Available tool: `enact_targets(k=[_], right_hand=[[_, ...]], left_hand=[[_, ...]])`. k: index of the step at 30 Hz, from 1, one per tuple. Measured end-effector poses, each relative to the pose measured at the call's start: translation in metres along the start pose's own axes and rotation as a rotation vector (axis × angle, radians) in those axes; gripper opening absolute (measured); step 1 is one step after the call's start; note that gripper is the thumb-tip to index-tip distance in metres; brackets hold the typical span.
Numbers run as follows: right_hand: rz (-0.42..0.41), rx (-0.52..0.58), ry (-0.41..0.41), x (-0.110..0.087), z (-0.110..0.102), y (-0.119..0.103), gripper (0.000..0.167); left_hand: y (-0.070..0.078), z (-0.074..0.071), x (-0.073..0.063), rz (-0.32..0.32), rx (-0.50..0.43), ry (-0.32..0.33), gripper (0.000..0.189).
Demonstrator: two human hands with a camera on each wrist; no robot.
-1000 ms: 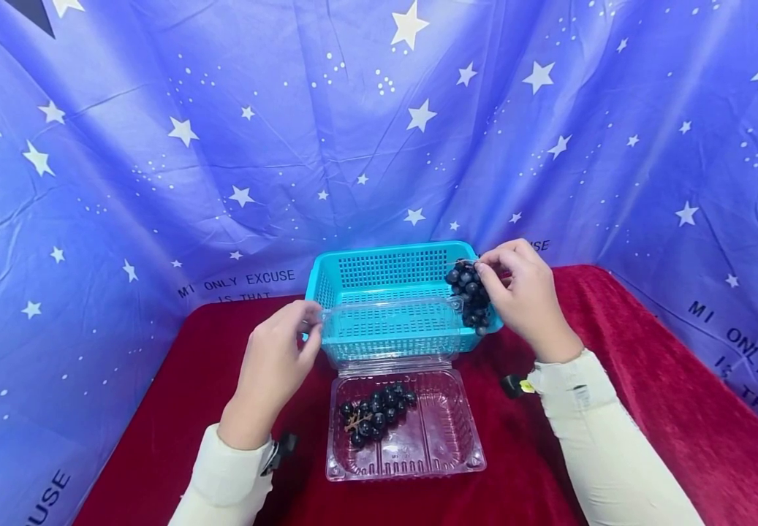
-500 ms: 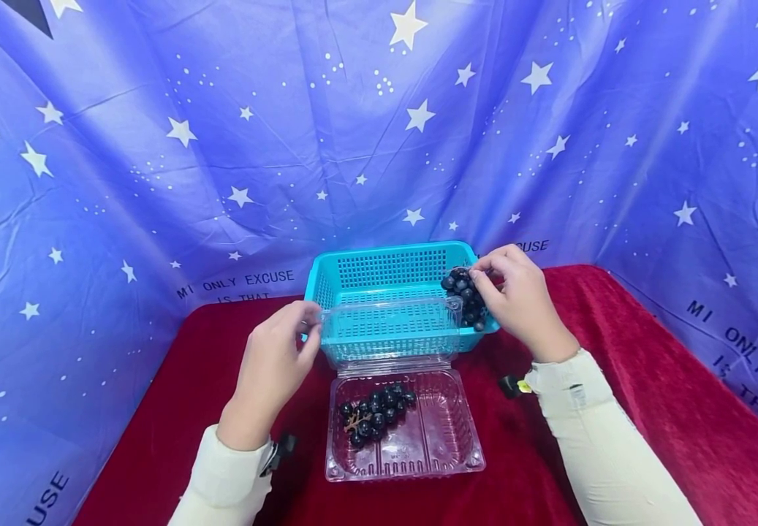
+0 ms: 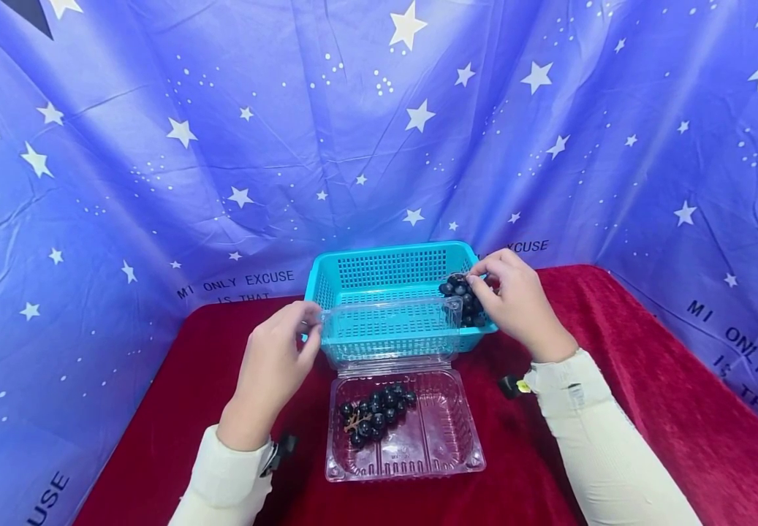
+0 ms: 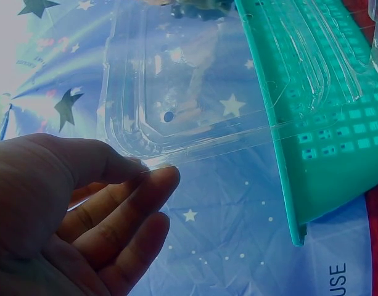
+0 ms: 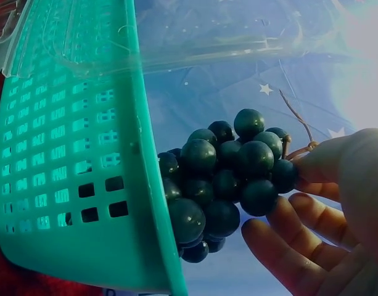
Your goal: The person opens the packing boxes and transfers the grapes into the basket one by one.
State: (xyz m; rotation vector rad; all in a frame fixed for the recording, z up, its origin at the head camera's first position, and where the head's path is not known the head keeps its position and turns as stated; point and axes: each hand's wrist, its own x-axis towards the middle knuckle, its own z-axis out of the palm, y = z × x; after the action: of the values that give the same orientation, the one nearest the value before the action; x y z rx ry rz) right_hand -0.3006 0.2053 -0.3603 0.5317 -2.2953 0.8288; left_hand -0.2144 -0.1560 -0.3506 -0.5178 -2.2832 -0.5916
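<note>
My right hand [image 3: 513, 303] pinches the stem of a bunch of dark grapes [image 5: 207, 179] at the right end of a turquoise basket [image 3: 392, 250]. The bunch hangs partly below the rim, and the right wrist view shows its lower grapes hidden behind the basket wall. Between thumb and fingertips, my left hand [image 3: 273, 369] holds a corner of a clear plastic lid [image 4: 176, 140], raised in front of the basket. The lid is hinged to a clear plastic box [image 3: 441, 431] in the foreground. Inside that box, toward the left, lies a second bunch of dark grapes [image 3: 379, 413].
A dark red velvet cloth [image 3: 622, 380] covers the table under the basket and box. Behind it hangs a blue curtain [image 3: 326, 131] printed with white stars and lettering. The raised lid overlaps the basket's near side in the head view.
My right hand has come down slightly and to the left, lowering the grapes further into the basket's right end. The left hand and lid stay where they were.
</note>
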Motion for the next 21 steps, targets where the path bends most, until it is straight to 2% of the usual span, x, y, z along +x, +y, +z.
enact_targets(k=[21], right_hand=[[0.031, -0.029, -0.150, -0.0027, 0.0080, 0.0022, 0.007]], left_hand=[[0.0001, -0.0004, 0.0001, 0.009, -0.005, 0.002, 0.016]])
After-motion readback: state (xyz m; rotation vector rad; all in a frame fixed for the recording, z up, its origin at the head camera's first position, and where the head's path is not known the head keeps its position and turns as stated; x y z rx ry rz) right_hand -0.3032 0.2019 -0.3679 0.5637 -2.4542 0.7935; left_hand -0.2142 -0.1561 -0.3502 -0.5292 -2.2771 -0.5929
